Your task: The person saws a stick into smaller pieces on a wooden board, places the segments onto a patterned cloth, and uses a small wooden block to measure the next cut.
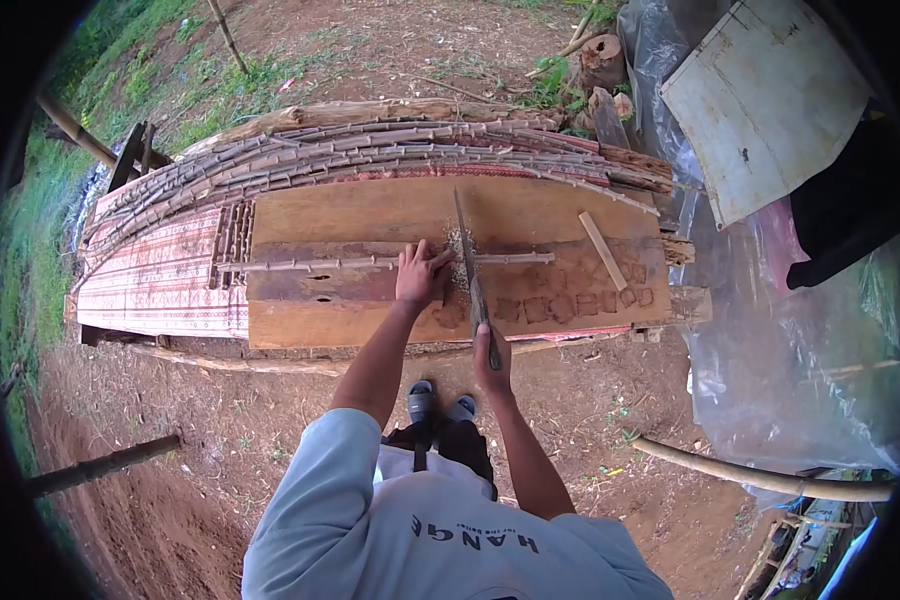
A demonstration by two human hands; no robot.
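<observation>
A long knobbly stem (340,265) lies left to right across a wooden board (350,215). My left hand (420,274) is on this stem, its fingers closed around it, just left of the blade. In my right hand (491,358) is the dark handle of a saw (467,245), whose long narrow blade points away from me and crosses the stem. Pale sawdust (456,262) is scattered beside the blade. Right of the saw, a short flat wooden strip (603,252) rests at a slant on the board.
Many long stems (300,165) lie along the table's far side. Short cut pieces (234,240) sit in a row on the red-and-white cloth (150,280) at left. Plastic sheeting (750,340) and a metal sheet (765,105) are at right. Poles (760,478) jut in near the front.
</observation>
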